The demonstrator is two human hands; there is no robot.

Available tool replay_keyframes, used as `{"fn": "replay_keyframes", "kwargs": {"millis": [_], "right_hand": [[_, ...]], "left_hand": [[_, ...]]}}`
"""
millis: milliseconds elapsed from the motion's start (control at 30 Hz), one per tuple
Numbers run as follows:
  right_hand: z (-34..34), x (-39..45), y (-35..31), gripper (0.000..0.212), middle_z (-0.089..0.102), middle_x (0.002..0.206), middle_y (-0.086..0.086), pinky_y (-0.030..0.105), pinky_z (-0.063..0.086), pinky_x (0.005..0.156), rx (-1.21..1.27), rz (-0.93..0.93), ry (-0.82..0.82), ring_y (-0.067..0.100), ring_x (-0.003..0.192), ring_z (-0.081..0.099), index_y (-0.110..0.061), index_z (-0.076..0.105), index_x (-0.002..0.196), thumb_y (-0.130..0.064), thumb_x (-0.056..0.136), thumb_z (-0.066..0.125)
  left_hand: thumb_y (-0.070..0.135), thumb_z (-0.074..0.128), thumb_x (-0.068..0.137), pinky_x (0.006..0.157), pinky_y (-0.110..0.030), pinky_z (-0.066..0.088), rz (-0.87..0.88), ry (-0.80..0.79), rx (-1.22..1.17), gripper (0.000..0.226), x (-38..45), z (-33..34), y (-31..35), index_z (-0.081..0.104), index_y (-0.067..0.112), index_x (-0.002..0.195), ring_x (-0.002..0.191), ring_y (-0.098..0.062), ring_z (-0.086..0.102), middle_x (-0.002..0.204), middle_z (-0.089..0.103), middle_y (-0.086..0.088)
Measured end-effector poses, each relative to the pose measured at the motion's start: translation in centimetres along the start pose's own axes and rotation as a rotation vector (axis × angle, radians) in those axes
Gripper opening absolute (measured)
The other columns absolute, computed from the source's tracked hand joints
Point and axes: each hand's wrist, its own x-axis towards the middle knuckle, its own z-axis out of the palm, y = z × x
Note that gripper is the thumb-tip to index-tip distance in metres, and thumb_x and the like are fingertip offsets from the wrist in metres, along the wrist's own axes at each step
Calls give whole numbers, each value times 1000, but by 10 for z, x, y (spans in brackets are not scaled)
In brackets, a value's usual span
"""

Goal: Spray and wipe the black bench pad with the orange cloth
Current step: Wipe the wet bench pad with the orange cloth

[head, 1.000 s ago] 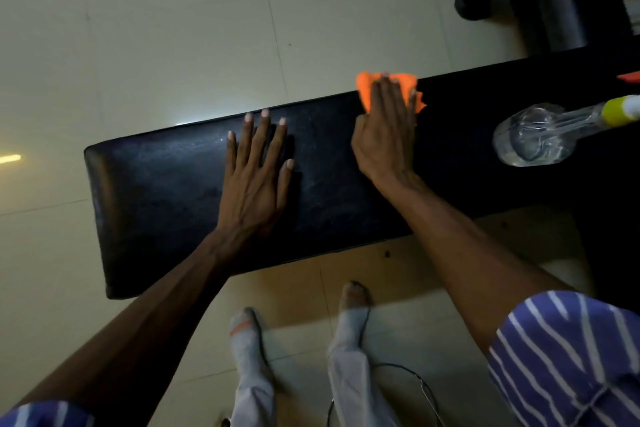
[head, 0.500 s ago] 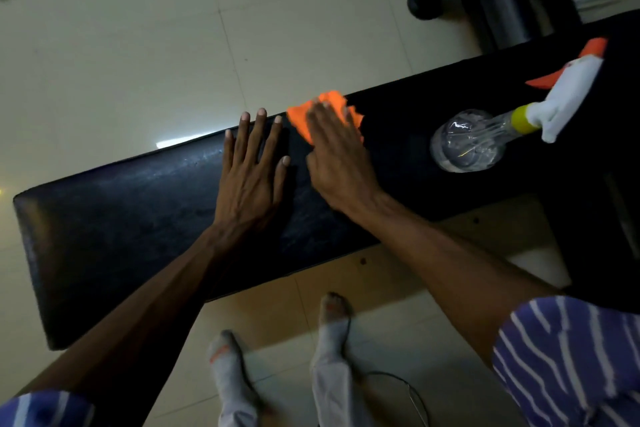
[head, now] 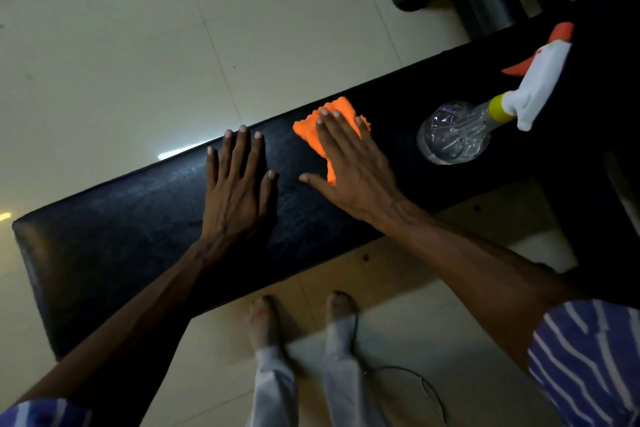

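Head view, looking down. Cloth (head: pixel 313 130): orange, small, crumpled, lying on the pad (head: pixel 145 218) near its far edge, mostly hidden under the right hand (head: pixel 349 163). Judged soft, limp and very light; likely to bunch or slide out unless pressed flat, so best held under a spread palm with fingers over its middle, not pinched at a corner. Right hand flat and spread wide, palm down on the cloth, thumb out to the side, touching bare vinyl. Pad: black, long, running diagonally across the frame, faintly sheened and streaked; judged firm, smooth, somewhat slick when wet, and fixed in place, so steady downward pressure should be tolerated. Left hand (head: pixel 235 184) just beside the right, open and flat on the pad, fingers extended, holding nothing, apparently bracing. Bottle (head: pixel 453 132): clear, lying on its side further along the pad, white trigger head with orange lever, apart from both hands. Floor (head: pixel 138 45) pale and tiled; feet below the near pad edge.
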Motion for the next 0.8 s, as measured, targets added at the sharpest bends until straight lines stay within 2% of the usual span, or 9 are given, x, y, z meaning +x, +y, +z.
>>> {"fn": "replay_keyframes", "kwargs": {"millis": [100,167,200,267,367,467,567,700,800], "right_hand": [[-8,12,25,79,20,175,16,52,9,134,39,235,56,29,164,16,-1,24,164,-55,108,39],[-8,18,13,79,19,175,16,53,9,134,54,394,95,30,165,14,-1,24,164,-56,109,35],[-6,16,-1,81,20,175,16,53,10,134,61,383,109,31,165,15,-1,25,164,-58,108,34],[4,-2,-25,85,23,174,16,53,13,134,71,199,93,31,164,18,0,29,163,-62,106,40],[6,-34,-13,86,23,174,15,53,19,133,-5,-5,61,29,163,20,-2,29,163,-63,104,43],[1,-44,12,85,25,173,17,54,22,131,39,213,116,32,163,21,0,30,162,-61,105,45],[9,-54,-27,86,26,173,18,55,22,131,155,395,220,33,163,20,0,31,162,-61,104,50],[26,-84,-65,103,24,174,16,58,18,131,96,131,154,31,164,18,0,29,163,-76,96,51],[21,-88,-31,106,26,173,16,56,21,131,43,129,154,30,163,21,0,30,162,-79,94,49]], "left_hand": [[46,24,110,132,-52,0,35,-9,-19,63,-4,-3,-4,9,21,166,162,-21,-8,176,1,-4],[45,28,111,131,-53,0,72,-20,-10,64,-5,-4,-3,9,21,167,162,-21,-9,176,1,-4],[45,29,110,131,-53,0,90,-25,-13,64,-4,-4,-2,11,20,166,162,-22,-7,176,2,-5],[44,31,110,131,-54,2,118,-24,-19,64,-3,-6,1,15,18,166,163,-25,-3,175,6,-7],[45,31,108,131,-54,3,121,-18,-40,66,4,-11,2,18,16,165,163,-26,-1,175,8,-8],[48,27,108,131,-53,1,132,-24,-31,67,7,-11,2,14,18,166,163,-25,-5,175,4,-6],[48,27,109,131,-54,1,173,-23,-29,66,6,-5,4,13,19,166,163,-25,-4,175,4,-6],[46,31,109,131,-53,0,161,-19,-34,65,0,2,-1,16,19,166,163,-25,-2,175,6,-7],[48,27,109,132,-49,-4,164,-32,-12,65,-7,2,-12,11,21,166,163,-23,-7,176,3,-5]]}}
